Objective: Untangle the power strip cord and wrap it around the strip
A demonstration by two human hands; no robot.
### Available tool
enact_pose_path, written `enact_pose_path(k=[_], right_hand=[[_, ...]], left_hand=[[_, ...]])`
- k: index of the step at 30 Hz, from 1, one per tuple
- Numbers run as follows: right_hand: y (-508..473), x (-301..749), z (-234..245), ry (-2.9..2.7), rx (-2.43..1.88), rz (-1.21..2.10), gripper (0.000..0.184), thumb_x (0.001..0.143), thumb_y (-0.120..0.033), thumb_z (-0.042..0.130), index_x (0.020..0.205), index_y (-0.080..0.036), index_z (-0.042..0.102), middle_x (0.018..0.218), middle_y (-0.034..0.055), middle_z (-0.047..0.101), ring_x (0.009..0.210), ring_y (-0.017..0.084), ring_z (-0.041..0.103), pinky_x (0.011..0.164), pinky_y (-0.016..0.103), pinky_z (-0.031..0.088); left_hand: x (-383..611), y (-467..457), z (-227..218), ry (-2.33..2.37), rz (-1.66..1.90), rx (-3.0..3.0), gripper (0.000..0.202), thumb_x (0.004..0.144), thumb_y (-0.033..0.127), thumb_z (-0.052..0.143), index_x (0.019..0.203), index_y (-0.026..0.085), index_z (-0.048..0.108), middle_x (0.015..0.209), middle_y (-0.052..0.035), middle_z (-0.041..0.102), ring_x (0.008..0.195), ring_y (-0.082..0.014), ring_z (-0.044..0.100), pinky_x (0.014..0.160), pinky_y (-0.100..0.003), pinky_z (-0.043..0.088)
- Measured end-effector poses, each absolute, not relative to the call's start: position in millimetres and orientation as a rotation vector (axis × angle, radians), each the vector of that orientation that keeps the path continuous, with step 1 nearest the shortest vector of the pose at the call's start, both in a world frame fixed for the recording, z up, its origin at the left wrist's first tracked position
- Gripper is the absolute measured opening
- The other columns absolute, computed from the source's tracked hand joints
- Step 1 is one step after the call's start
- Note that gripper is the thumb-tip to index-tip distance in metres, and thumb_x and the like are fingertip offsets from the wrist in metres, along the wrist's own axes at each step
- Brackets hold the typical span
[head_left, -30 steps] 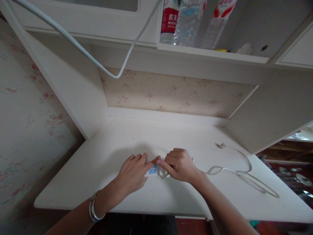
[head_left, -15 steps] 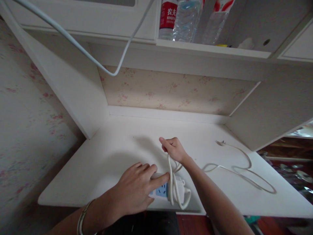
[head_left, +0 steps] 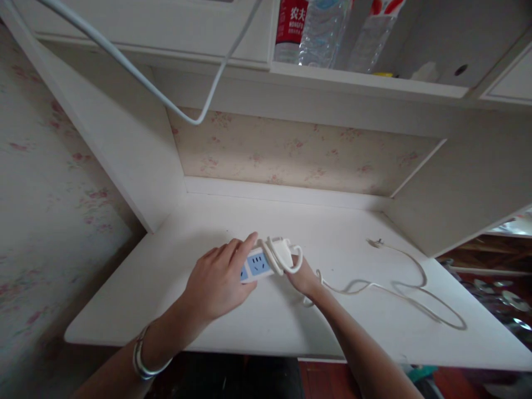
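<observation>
My left hand (head_left: 220, 274) is closed around one end of a white power strip (head_left: 272, 271) with blue socket faces, held above the desk and tilted. White cord (head_left: 270, 256) is wound several times around the strip's other end. My right hand (head_left: 302, 277) is behind and below that wound end, with its fingers mostly hidden; the cord runs through it. A loop of cord shows beside the wrist. The loose length of cord (head_left: 369, 285) trails right over the desk to its plug (head_left: 376, 243).
The white desk (head_left: 166, 310) has side panels and a low back ledge. Above, a shelf holds a red-labelled bottle (head_left: 290, 27) and other clear plastic bottles (head_left: 322, 33). A pale cable (head_left: 195, 119) hangs in front of the cabinet at upper left.
The power strip has risen off the desk's front edge and moved away from me in my left hand. My right hand has gone from above the strip to behind and beneath its wound end.
</observation>
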State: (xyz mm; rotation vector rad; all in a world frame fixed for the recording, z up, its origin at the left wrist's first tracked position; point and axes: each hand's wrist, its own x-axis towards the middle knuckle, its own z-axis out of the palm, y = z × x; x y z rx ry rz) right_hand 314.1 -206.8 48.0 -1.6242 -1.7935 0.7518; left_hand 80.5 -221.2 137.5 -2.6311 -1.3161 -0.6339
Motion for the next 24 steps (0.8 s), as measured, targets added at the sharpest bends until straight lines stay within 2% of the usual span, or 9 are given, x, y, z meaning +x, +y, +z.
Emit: enact_pose_path(k=[3, 5, 9, 12, 17, 20, 24], right_hand=[[-222, 305, 58, -1.948, -1.761, 0.615, 0.058, 0.098, -0.048, 0.023, 0.063, -0.018, 0.059, 0.058, 0.0048, 0.062, 0.057, 0.015, 0.059, 0.056, 0.025, 0.033], [-234, 300, 65, -2.135, -1.853, 0.382, 0.056, 0.099, -0.045, 0.019, 0.072, -0.019, 0.060, 0.063, 0.0057, 0.066, 0.059, 0.017, 0.062, 0.055, 0.026, 0.031], [-255, 298, 75, -2.409, -1.861, -0.054, 0.031, 0.098, -0.039, 0.036, 0.085, -0.022, 0.058, 0.069, 0.0031, 0.069, 0.054, 0.018, 0.062, 0.051, 0.028, 0.022], [-263, 302, 83, -2.482, -1.772, -0.224, 0.021, 0.096, -0.029, 0.043, 0.082, -0.021, 0.057, 0.069, 0.0009, 0.067, 0.053, 0.015, 0.059, 0.052, 0.029, 0.021], [-256, 310, 105, -2.532, -1.526, -0.492, 0.020, 0.093, -0.019, 0.048, 0.074, -0.019, 0.055, 0.069, 0.0018, 0.061, 0.063, 0.016, 0.052, 0.061, 0.032, 0.024], [-239, 313, 119, -2.549, -1.400, -0.623, 0.017, 0.093, -0.017, 0.049, 0.078, -0.018, 0.057, 0.073, 0.0028, 0.061, 0.068, 0.017, 0.050, 0.064, 0.033, 0.024], [-210, 314, 129, -2.540, -1.268, -0.676, 0.015, 0.095, -0.019, 0.048, 0.085, -0.017, 0.059, 0.074, 0.0030, 0.062, 0.071, 0.016, 0.049, 0.065, 0.032, 0.024]], left_hand=[[82, -209, 132, -1.467, -0.547, -2.564, 0.070, 0.079, 0.028, 0.056, 0.143, 0.030, 0.028, 0.103, -0.0051, 0.060, 0.087, -0.0218, 0.062, 0.076, -0.033, 0.050], [83, -203, 128, -1.564, -0.463, -2.541, 0.070, 0.080, 0.028, 0.055, 0.144, 0.032, 0.027, 0.102, -0.0054, 0.058, 0.087, -0.0222, 0.062, 0.076, -0.033, 0.050], [83, -194, 120, -1.728, -0.297, -2.469, 0.074, 0.080, 0.026, 0.051, 0.146, 0.035, 0.021, 0.101, -0.0062, 0.055, 0.084, -0.0228, 0.062, 0.073, -0.033, 0.050], [82, -190, 113, -1.786, -0.232, -2.430, 0.073, 0.081, 0.026, 0.049, 0.147, 0.035, 0.018, 0.101, -0.0070, 0.054, 0.082, -0.0230, 0.062, 0.071, -0.034, 0.050], [84, -187, 103, -1.804, -0.145, -2.485, 0.072, 0.082, 0.024, 0.046, 0.147, 0.032, 0.016, 0.104, -0.0094, 0.056, 0.082, -0.0255, 0.063, 0.071, -0.037, 0.049], [88, -189, 98, -1.733, -0.048, -2.623, 0.074, 0.079, 0.023, 0.048, 0.146, 0.030, 0.021, 0.108, -0.0104, 0.058, 0.087, -0.0271, 0.064, 0.074, -0.039, 0.049], [93, -202, 96, -1.534, 0.082, -2.905, 0.078, 0.072, 0.024, 0.055, 0.143, 0.034, 0.026, 0.112, -0.0065, 0.061, 0.089, -0.0269, 0.065, 0.076, -0.039, 0.049]])
